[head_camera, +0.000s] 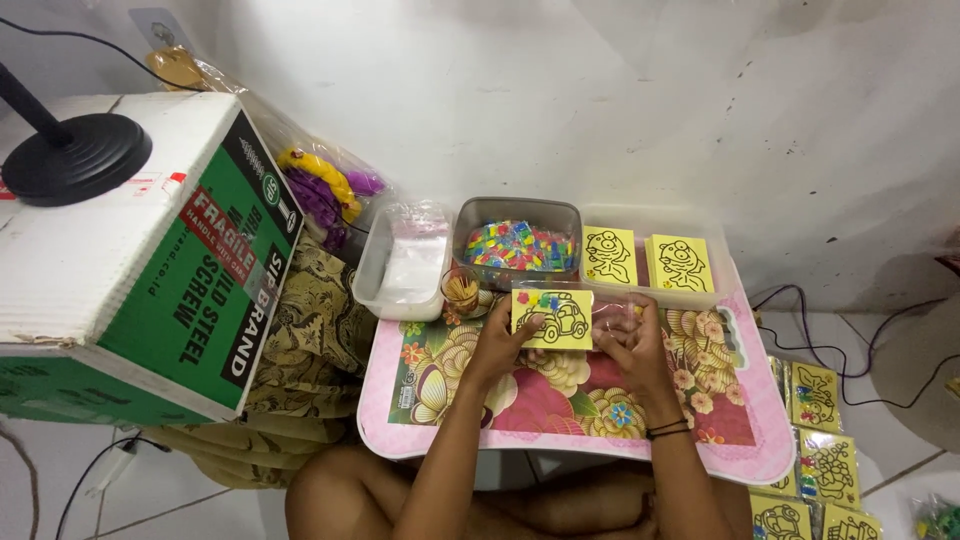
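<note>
Beneath both hands, a pink lap table (770, 455) with a flowered top is bearing everything, while well off beyond the left hand (497, 345) a large green and white cardboard box (150, 270) is sitting with a black round stand on it. Just past the fingertips, a grey tub of coloured bits (520, 245) is standing between a clear tub of plastic bags (405, 262) and a clear tray of yellow picture cards (645, 258). The left hand and the right hand (632, 345) are pinching a yellow card with a car outline (553, 319) by its two short edges, holding it flat just above the table.
</note>
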